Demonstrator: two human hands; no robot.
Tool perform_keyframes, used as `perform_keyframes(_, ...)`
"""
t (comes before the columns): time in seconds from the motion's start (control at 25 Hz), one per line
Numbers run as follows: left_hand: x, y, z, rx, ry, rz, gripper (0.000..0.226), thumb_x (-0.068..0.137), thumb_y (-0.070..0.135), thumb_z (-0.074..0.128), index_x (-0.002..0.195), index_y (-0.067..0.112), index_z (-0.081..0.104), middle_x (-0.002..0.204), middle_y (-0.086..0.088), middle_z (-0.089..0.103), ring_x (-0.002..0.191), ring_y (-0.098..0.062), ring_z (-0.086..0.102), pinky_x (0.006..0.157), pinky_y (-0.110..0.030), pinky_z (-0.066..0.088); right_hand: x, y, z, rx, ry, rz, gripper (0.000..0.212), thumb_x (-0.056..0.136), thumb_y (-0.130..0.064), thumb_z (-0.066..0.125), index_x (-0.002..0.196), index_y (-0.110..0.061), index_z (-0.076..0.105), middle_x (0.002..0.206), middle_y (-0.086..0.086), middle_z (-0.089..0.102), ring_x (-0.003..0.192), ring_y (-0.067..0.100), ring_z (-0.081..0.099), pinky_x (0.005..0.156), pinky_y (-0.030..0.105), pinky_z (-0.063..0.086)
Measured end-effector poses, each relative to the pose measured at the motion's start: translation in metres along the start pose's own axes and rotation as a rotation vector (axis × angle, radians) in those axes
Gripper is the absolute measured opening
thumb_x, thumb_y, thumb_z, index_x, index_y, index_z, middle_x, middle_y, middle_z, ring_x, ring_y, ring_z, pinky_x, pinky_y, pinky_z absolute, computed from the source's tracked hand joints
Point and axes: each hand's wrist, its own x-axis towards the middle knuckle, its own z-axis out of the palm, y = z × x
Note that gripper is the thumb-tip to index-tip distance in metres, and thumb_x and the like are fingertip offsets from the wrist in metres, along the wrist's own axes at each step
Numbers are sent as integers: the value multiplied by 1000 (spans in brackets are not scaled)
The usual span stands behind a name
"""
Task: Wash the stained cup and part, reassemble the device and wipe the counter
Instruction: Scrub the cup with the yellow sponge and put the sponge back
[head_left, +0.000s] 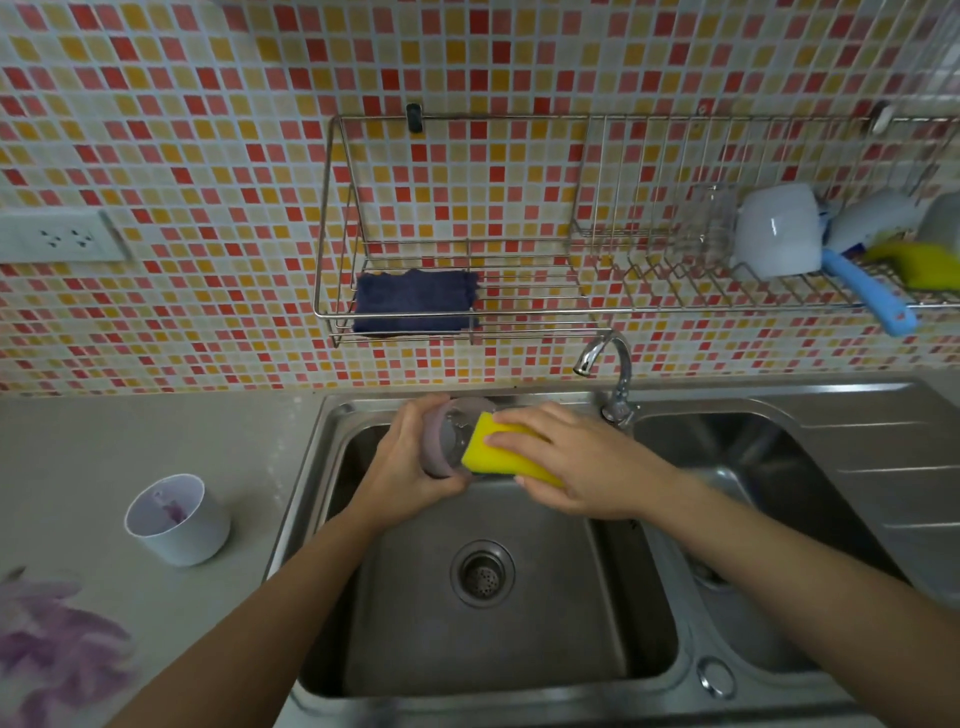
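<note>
Scrubbing the round part (451, 441) over the sink (519, 623)
The left hand (410, 470) grips the part with curled fingers; the right hand (582, 462) pinches the sponge (491, 452). Best rub inside the rim too.

A wall socket (62, 239) sits in the mosaic tiles (208, 104). A chrome tap (610, 364) stands behind the sink (779, 395) (a double-bowled one). An upturned white mug (776, 231) and a blue brush (862, 288) lie in the wire rack (675, 270).

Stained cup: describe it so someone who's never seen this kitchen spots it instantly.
Start at the steel sink; on the pale counter left of it stands a lone white cup, upright. Unlike the white mug in the wall rack, it has purple stains inside.
</note>
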Motion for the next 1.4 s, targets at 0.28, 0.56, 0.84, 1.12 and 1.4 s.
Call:
perform_keyframes(0.28,-4,13,21,-87,17,-64,87,57,21,86,127,30,36,128,7,44,116,-3,44,91,-4,33,2,10,12,-318,125,-168,28,83,-13,58,110,-18,62,117,0,66,103,20,61,86,33,42)
perform_keyframes(0.56,-9,12,3,-302,-282,-158,119,63,10,85,145,40,5,135,8,41,111,-11,60,88,-29,55,-3,30,-2,-305,121,-438,28,94,-5,45,89,-13,72,88,-4,71,71,18,61,64,30,50)
perform_keyframes(0.84,-5,24,16,-30,-289,34,95,60,34,86,137,31,31,129,9,52,116,-1,53,94,-22,49,-9,31,-10,-344,81,-484,21,92,-7,51,89,-12,71,91,-3,71,74,17,57,64,29,49)
perform_keyframes(1.12,-11,17,20,105,-15,38,91,60,18,86,135,6,37,130,-9,51,115,-12,48,90,-14,38,-11,-11,6,237,-107,186,37,68,5,72,100,-14,73,95,0,72,77,14,46,67,23,41)
perform_keyframes(1.4,-5,25,27,33,-31,-31,93,60,18,87,136,10,34,126,-4,52,107,-8,51,81,-9,40,-5,-23,-2,264,-142,302,29,64,-6,80,88,-15,69,80,-11,65,71,13,48,65,18,42)
